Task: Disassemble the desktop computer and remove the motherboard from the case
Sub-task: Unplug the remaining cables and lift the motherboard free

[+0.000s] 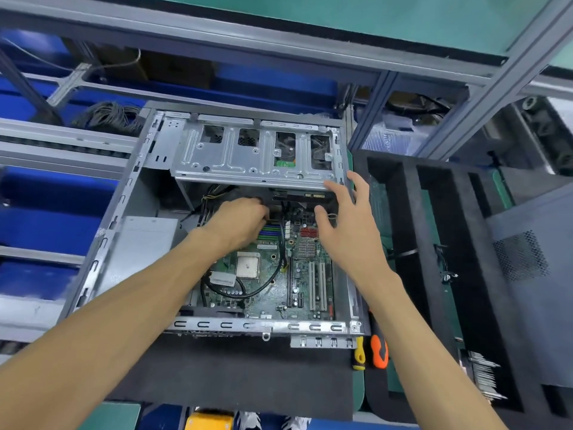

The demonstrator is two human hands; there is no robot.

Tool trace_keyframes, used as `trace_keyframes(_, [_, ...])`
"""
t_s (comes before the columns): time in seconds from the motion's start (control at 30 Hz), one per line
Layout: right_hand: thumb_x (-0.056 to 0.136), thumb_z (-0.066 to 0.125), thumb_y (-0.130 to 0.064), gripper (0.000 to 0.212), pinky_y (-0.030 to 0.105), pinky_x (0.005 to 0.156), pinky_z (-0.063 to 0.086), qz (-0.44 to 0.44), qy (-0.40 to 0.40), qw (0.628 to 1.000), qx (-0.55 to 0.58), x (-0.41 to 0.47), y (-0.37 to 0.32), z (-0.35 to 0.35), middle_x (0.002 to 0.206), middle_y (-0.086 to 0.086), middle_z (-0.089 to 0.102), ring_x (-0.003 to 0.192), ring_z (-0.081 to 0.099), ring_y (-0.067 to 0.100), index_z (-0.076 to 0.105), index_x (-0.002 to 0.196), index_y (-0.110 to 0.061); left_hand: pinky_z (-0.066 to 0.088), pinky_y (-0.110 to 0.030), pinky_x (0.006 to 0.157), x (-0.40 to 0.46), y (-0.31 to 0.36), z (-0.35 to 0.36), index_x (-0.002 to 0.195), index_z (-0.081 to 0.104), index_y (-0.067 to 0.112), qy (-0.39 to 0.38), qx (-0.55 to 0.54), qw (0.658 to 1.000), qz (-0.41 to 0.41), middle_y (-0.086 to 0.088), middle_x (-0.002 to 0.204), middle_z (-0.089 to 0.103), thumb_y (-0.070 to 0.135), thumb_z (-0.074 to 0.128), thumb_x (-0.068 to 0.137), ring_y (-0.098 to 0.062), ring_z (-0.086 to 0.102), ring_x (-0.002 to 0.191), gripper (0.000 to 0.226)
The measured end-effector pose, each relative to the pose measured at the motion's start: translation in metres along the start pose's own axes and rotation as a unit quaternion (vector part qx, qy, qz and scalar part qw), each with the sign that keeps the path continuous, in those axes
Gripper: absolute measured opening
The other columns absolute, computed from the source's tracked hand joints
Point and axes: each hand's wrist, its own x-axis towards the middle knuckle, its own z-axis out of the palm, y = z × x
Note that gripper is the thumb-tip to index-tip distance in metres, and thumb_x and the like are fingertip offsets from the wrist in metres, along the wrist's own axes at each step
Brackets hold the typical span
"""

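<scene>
Motherboard, green, lies flat in the bottom of the open case, below and nearer the camera than both sets of fingers. Its pale square processor sits just under the left wrist, with a black cable looping around it, and the long white card slots lie below the right palm.

Left hand reaches in under the metal drive cage; its fingers curl down among the wires at the far edge of the board, but what they hold is hidden, so I cannot tell whether they grip anything. Right hand hovers just beside it with fingers spread and relaxed, holding nothing, the fingertips near the cage's right corner and the thumb pointing toward the left hand.

Grey power supply sits left of the left forearm. A black mat lies under the case. Right of the right forearm, a yellow-handled screwdriver and an orange-handled screwdriver lie beside the case corner, and farther right stands a black foam tray.
</scene>
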Motion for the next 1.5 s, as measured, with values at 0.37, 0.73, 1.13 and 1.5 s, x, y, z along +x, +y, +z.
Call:
trace_keyframes(0.37, [0.099, 0.056, -0.033, 0.042, 0.037, 0.08, 0.055, 0.001, 0.009, 1.0, 0.004, 0.001, 0.001, 0.0, 0.162, -0.004, 0.012, 0.136, 0.04, 0.019, 0.046, 0.139, -0.024, 0.044, -0.039, 0.067, 0.002, 0.009, -0.001, 0.099, 0.063, 0.005, 0.078, 0.007, 0.997, -0.024, -0.014, 0.095, 0.067, 0.001, 0.053, 0.09, -0.032, 0.064, 0.083, 0.015])
trace_keyframes(0.73, [0.1, 0.055, -0.034, 0.041, 0.039, 0.082, 0.05, -0.002, 0.015, 1.0, 0.005, 0.001, 0.002, 0.003, 0.161, -0.004, 0.013, 0.135, 0.039, 0.021, 0.046, 0.139, -0.023, 0.047, -0.037, 0.064, 0.011, 0.011, -0.002, 0.08, 0.055, 0.011, 0.032, -0.038, 0.994, -0.095, -0.001, 0.063, 0.051, 0.002, 0.051, 0.092, -0.023, 0.048, 0.057, 0.016])
trace_keyframes(1.13, [0.098, 0.057, -0.032, 0.045, 0.033, 0.078, 0.05, -0.005, 0.005, 1.0, -0.013, 0.001, 0.001, 0.001, 0.161, -0.002, 0.012, 0.126, 0.05, 0.022, 0.045, 0.14, -0.022, 0.048, -0.03, 0.075, -0.042, 0.017, -0.04, 0.108, 0.061, 0.022, -0.358, -0.003, 0.933, -0.033, 0.003, 0.104, 0.062, 0.042, 0.079, 0.079, -0.02, 0.06, 0.094, 0.04])
trace_keyframes(1.5, [0.098, 0.058, -0.029, 0.045, 0.032, 0.08, 0.049, -0.007, 0.0, 1.0, -0.016, -0.001, -0.001, -0.002, 0.162, 0.001, 0.012, 0.127, 0.048, 0.022, 0.045, 0.14, -0.021, 0.049, -0.035, 0.068, -0.052, 0.041, -0.003, 0.102, 0.05, 0.022, -0.312, 0.009, 0.94, 0.14, 0.004, 0.092, 0.06, 0.024, 0.07, 0.083, -0.02, 0.057, 0.081, 0.028])
